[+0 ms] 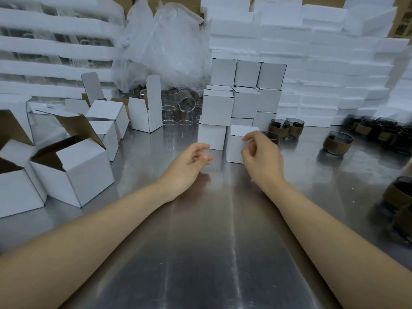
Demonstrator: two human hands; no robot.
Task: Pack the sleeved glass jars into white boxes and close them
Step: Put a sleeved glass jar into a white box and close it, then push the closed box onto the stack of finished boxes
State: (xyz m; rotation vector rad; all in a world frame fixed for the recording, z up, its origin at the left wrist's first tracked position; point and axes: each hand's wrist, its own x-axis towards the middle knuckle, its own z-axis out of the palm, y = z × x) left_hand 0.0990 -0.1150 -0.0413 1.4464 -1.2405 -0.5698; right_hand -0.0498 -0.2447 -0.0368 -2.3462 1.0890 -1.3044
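Right hand (261, 162) curled against closed white box (234, 148) on steel table (200, 253); left hand (189, 166) relaxed nearby, empty.

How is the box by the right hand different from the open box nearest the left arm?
The closed box by the right hand has its top shut; the open box has flaps standing up, showing brown inside. The closed box sits farther back, in the middle; the open box sits nearer, on the left. Both are white cardboard.

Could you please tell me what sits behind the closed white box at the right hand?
More closed white boxes stacked in tiers, with sleeved jars to their right. The box and right hand partly cover the lowest ones.
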